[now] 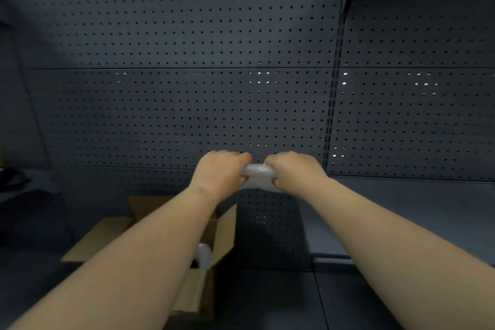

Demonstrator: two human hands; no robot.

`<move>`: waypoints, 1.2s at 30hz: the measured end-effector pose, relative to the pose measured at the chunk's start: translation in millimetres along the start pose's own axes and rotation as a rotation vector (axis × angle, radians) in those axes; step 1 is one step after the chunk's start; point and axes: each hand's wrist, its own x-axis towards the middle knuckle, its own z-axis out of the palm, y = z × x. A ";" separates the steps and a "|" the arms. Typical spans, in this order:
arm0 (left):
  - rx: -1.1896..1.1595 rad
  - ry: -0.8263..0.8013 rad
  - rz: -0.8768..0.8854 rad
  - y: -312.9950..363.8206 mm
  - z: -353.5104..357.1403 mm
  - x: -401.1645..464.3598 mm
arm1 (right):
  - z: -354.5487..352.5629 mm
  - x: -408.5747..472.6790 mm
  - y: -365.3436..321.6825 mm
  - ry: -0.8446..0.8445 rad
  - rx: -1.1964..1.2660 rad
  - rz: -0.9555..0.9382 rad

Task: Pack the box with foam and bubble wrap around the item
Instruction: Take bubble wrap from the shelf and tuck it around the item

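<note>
Both arms reach forward at chest height in front of a dark pegboard wall. My left hand [221, 173] and my right hand [293, 171] each grip one end of a roll or bunch of clear bubble wrap [258, 173], held between them in the air. Below my left forearm an open brown cardboard box [225, 233] stands on the dark surface with its flaps up. Something pale and translucent [203, 253] shows inside the box, mostly hidden by my arm.
The dark pegboard wall [187, 88] fills the background, with a vertical slotted post [332, 102] right of centre. A dark worktop [267, 297] lies below. A dark object [10, 177] sits at the far left edge.
</note>
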 end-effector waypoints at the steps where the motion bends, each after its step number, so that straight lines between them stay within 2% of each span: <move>1: 0.008 -0.004 -0.016 -17.3 4.0 -9.8 | 2.0 6.4 -15.7 -0.009 0.000 -0.002; 8: -0.051 -0.056 -0.037 -130.0 44.9 -69.2 | 36.5 49.8 -125.5 -0.012 -0.014 0.003; 14: -0.090 -0.081 -0.013 -186.0 82.0 -96.8 | 69.5 70.9 -176.9 -0.027 0.016 0.030; 20: -0.088 -0.138 0.009 -201.4 109.5 -107.5 | 90.9 80.4 -188.2 -0.102 0.032 0.036; 36: -0.148 -0.212 -0.072 -199.9 143.0 -124.6 | 128.2 82.7 -183.9 -0.131 0.072 -0.064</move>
